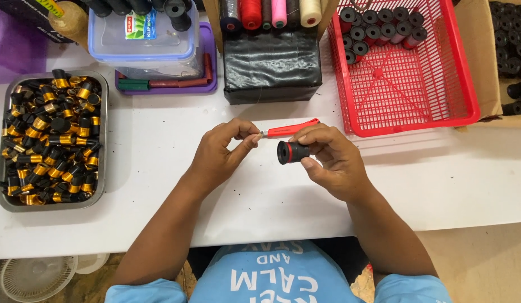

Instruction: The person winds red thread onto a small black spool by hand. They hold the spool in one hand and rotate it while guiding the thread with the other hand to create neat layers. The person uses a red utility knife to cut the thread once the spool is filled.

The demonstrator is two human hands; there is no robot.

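Centrally, above the white surface (159, 140): right hand (330, 163) curled around a black bobbin with a red band (292, 151), open end turned leftward, thumb beneath and fingers over the top; also trapping a red-handled cutter (288, 129) along the knuckles, blade end poking left. Left hand (218, 154) raised opposite, thumb and forefinger pressed together in a pinch right at the cutter's metal tip, perhaps on a thread end too fine to make out. Bobbin held up off the surface, between the two hands, nearer the right.

Judged as mid-trim or mid-strip: bobbin steadied, blade at the ready, loose end being picked. Next move likely calling for a firm hold on the bobbin, a short controlled stroke of the blade, and fingertips kept out of its path.

Further out, left: metal tray (103, 129) heaped with black-and-gold bobbins. Right: red plastic basket (465, 84) with a cluster of black bobbins in its far corner. Behind: clear lidded box (142, 39), black-wrapped box (272, 67) topped with coloured thread cones (272, 12).
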